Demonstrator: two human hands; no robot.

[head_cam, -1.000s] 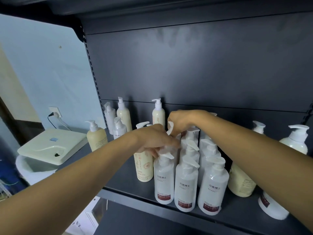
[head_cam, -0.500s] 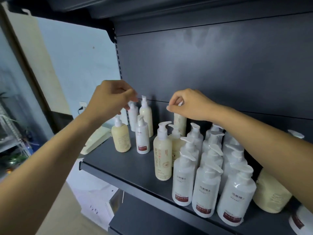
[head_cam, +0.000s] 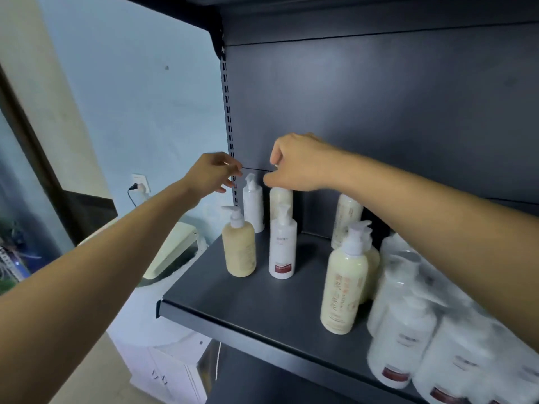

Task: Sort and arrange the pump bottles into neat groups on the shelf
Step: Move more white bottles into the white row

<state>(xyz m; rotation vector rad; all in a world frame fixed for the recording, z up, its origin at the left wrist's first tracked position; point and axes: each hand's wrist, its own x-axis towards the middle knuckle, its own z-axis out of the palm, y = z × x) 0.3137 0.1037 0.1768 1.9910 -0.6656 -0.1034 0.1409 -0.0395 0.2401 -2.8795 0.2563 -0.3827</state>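
Note:
On the dark shelf (head_cam: 233, 298) my right hand (head_cam: 297, 166) is closed over the top of a cream pump bottle (head_cam: 281, 199) at the back, hiding its pump. My left hand (head_cam: 214, 173) hovers just left of a white pump bottle (head_cam: 253, 205), fingers loosely curled and holding nothing. In front stand a round cream bottle (head_cam: 239, 252) and a white bottle with a red label (head_cam: 282, 249). A tall cream bottle (head_cam: 342, 290) stands mid-shelf, with another cream bottle (head_cam: 345, 217) behind it. Several white bottles (head_cam: 408, 316) are grouped, blurred, at the right.
The shelf's slotted upright (head_cam: 229, 112) runs down the back left corner, and a dark back panel closes the rear. Left of the shelf are a cream lidded appliance (head_cam: 175, 249), a wall socket (head_cam: 140, 182) with a plug, and a white cabinet (head_cam: 163, 360) below.
The view has swung left and closer to the shelf's left end. Both hands left the white bottle group and moved to the back left bottles; my right hand came down onto the cream bottle's top.

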